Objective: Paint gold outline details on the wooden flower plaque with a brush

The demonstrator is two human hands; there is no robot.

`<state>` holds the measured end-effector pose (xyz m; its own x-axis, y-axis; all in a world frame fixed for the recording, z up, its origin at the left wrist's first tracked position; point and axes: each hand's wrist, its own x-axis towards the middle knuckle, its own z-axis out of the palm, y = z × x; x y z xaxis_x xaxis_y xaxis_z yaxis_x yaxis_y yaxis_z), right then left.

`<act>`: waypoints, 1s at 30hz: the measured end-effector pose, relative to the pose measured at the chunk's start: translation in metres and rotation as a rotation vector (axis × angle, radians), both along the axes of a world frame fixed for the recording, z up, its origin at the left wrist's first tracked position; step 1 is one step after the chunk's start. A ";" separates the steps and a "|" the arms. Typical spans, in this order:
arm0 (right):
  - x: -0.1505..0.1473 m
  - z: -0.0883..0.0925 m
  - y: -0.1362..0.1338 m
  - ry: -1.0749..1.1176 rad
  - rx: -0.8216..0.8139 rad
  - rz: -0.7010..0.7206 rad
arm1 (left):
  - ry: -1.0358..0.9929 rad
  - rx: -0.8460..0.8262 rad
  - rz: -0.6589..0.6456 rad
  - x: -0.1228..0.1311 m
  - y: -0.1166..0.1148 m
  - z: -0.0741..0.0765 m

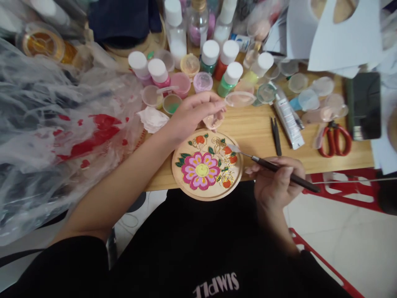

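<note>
My right hand (279, 178) is closed around the dark handle of a palette knife (263, 162). The knife's small metal blade points left over the upper right part of a round wooden plaque (209, 194). On the plaque is a pink flower (200, 170) with a yellow centre, beside orange blooms, green leaves and gold outlines. Beyond the plaque's far edge, my left hand (201, 109) has its fingers closed on a small clear cup (214, 122) with a peach tint. A clear lid (239, 99) lies close to those fingertips.
White-capped paint bottles (211, 58) and small paint cups (203, 82) crowd the back. A crumpled tissue (152, 120) lies left. Tweezers (276, 136), a metal tube (288, 118), red-handled pliers (335, 138) and a phone (363, 105) lie right. Plastic wrap (62, 136) heaps at far left.
</note>
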<state>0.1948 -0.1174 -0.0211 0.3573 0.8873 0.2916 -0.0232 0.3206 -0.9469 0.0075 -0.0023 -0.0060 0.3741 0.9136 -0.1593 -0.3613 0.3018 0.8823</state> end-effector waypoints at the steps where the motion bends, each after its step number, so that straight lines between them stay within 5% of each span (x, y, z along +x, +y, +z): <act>1: 0.001 0.002 -0.003 0.010 -0.007 0.025 | 0.003 -0.001 0.005 0.000 0.000 0.000; 10: 0.011 0.014 -0.045 0.079 -0.257 0.642 | 0.092 -0.064 0.012 -0.001 0.001 0.002; 16: 0.009 0.014 -0.043 -0.024 -0.255 0.802 | 0.093 -0.032 0.044 -0.003 0.000 0.002; 20: 0.008 0.014 -0.044 -0.075 -0.178 0.832 | 0.114 -0.023 0.041 -0.003 -0.001 0.005; 30: 0.017 0.004 -0.043 -0.115 -0.091 0.600 | 0.118 -0.063 0.043 -0.001 -0.003 0.012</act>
